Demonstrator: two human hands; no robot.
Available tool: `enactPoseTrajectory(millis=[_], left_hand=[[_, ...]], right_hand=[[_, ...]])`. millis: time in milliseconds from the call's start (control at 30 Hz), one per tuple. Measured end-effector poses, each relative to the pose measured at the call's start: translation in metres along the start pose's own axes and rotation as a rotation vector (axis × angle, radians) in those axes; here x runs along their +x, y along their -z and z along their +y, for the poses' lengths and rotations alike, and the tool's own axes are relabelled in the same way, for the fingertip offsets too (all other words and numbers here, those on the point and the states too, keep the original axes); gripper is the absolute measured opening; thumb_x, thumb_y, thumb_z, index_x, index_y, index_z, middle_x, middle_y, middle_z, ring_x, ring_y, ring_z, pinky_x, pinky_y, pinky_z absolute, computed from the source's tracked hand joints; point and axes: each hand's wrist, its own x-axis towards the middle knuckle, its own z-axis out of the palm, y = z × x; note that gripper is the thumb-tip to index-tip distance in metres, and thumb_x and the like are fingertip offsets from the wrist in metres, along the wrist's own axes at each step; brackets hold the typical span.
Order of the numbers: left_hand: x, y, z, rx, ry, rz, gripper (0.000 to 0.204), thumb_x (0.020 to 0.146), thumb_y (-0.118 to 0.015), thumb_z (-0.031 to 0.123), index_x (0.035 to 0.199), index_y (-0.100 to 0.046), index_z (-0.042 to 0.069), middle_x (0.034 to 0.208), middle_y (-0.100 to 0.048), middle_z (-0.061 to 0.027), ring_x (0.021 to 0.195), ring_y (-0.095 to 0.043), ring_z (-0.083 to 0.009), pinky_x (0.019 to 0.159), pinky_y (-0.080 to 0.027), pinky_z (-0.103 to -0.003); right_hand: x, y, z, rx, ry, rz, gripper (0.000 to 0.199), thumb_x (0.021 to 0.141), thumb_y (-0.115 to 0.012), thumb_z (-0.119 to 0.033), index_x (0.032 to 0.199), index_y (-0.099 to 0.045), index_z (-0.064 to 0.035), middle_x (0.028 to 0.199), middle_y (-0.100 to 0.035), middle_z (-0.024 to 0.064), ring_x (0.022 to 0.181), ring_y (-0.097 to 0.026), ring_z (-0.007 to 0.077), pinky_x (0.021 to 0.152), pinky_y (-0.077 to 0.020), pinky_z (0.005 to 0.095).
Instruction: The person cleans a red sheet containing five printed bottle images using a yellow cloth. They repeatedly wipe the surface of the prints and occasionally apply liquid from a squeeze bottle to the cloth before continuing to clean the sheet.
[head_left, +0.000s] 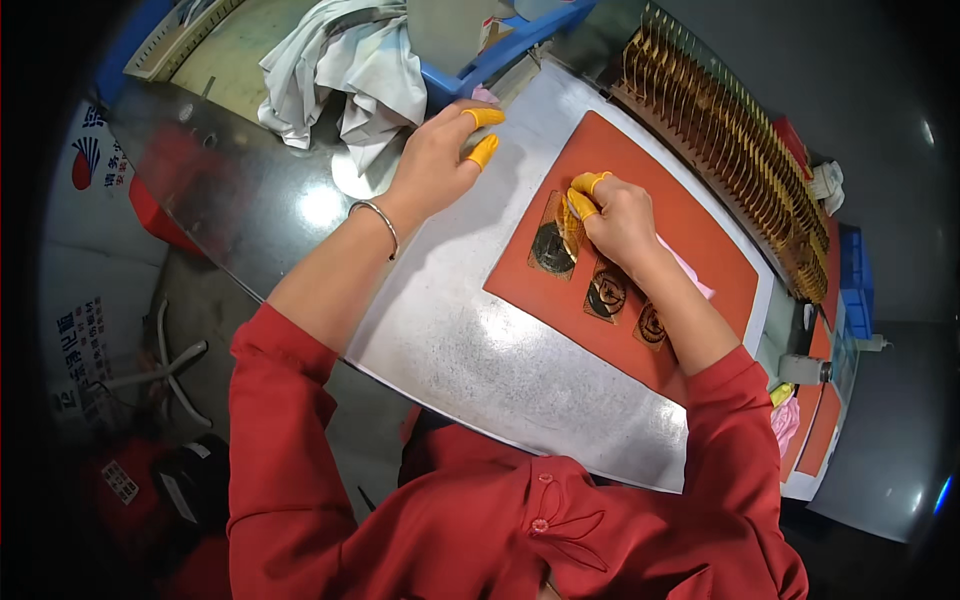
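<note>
My left hand [438, 160] hovers over the white work surface near the blue bin, thumb and forefinger apart, with nothing between them. Yellow finger cots cover those fingertips. My right hand [620, 222], also in yellow finger cots, pinches a thin gold metal plate [570, 228] over the orange-red mat [660, 180]. Right under it lies a gold plate with a dark round design [550, 250]. Toward my right forearm lie a second patterned plate [605, 294] and a third one [651, 325], partly covered by the arm.
A long rack [715, 130] holds many upright gold plates at the far right. White cloths [350, 70] hang beside a blue bin [470, 75] at the back. A pink cloth [690, 268] lies behind my right forearm. A small bottle [803, 370] stands at the right.
</note>
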Motion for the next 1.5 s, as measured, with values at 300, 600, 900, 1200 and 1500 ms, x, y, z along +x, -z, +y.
enactPoseTrajectory(millis=[300,600,900,1200,1500], left_hand=[[0.001,-0.002,-0.003,0.007,-0.059,0.038,0.021,0.081,-0.059,0.007,0.102,-0.062,0.005,0.107,-0.060,-0.0096,0.094,-0.059,-0.0286,0.081,-0.047,-0.034],[0.002,-0.003,-0.002,0.038,-0.054,0.050,0.021,0.081,-0.060,0.009,0.102,-0.062,0.007,0.106,-0.060,-0.0080,0.091,-0.059,-0.0284,0.080,-0.047,-0.035],[0.002,0.000,-0.002,0.043,-0.031,-0.011,0.024,0.081,-0.057,0.003,0.105,-0.060,0.001,0.110,-0.059,-0.0116,0.100,-0.056,-0.0294,0.089,-0.043,-0.033],[-0.001,-0.002,-0.002,0.032,-0.042,-0.007,0.023,0.082,-0.058,0.003,0.104,-0.061,0.002,0.109,-0.059,-0.0112,0.100,-0.056,-0.0288,0.087,-0.044,-0.033],[0.001,0.001,-0.001,-0.008,-0.046,-0.022,0.022,0.082,-0.057,0.004,0.104,-0.060,0.002,0.111,-0.058,-0.0111,0.101,-0.056,-0.0287,0.088,-0.044,-0.033]], right_hand=[[-0.003,0.002,-0.001,0.028,0.058,-0.008,0.010,0.079,-0.059,-0.015,0.083,-0.065,-0.0077,0.073,-0.061,0.0127,0.066,-0.059,0.0320,0.059,-0.0477,0.0416],[-0.010,0.004,-0.002,-0.022,0.073,-0.005,0.012,0.074,-0.064,-0.012,0.086,-0.065,-0.0092,0.071,-0.059,0.0105,0.064,-0.059,0.0293,0.056,-0.0472,0.0401],[0.005,0.005,-0.007,0.008,0.041,-0.002,0.013,0.074,-0.063,-0.015,0.086,-0.066,-0.0085,0.071,-0.060,0.0125,0.067,-0.060,0.0309,0.059,-0.0481,0.0405],[0.000,0.003,-0.016,0.083,0.015,0.007,0.008,0.068,-0.063,-0.009,0.076,-0.064,-0.0085,0.066,-0.057,0.0101,0.062,-0.059,0.0291,0.056,-0.0476,0.0398],[-0.031,0.013,-0.005,-0.014,0.105,-0.041,0.006,0.071,-0.065,-0.012,0.075,-0.063,-0.0073,0.066,-0.058,0.0109,0.061,-0.058,0.0293,0.052,-0.0468,0.0395]])
